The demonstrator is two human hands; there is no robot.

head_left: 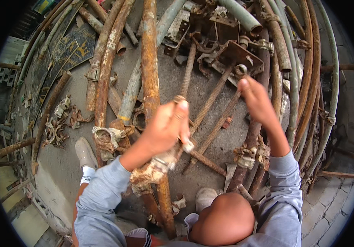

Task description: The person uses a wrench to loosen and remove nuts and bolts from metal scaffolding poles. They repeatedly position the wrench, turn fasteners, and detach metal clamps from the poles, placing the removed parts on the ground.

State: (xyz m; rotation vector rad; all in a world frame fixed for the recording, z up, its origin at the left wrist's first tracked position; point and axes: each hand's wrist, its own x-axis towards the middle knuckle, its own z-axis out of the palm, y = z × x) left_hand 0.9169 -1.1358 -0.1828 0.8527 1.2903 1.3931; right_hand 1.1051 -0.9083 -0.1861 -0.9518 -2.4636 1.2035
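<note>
My left hand (165, 126) is closed around a rusty threaded rod (187, 72), whose upper end runs to a brown metal bracket (216, 31). Just below that fist is a rusty scaffold clamp (150, 172), smeared by motion. My right hand (256, 99) is closed too, thumb up, with a metal ring end (240, 70) showing above the thumb; the rest of that piece is hidden in the fist. Beside it, a second U-shaped bracket (243, 55) carries another threaded rod (212, 101). A third threaded rod (216, 133) slants down from near my right hand.
Rusty pipes (150, 53) lie close on my left, and a bundle of long pipes (308, 82) curves along the right. Loose clamps (57, 127) are scattered on the concrete floor (72, 168). My bare knee (226, 218) and shoe (86, 153) are near the work.
</note>
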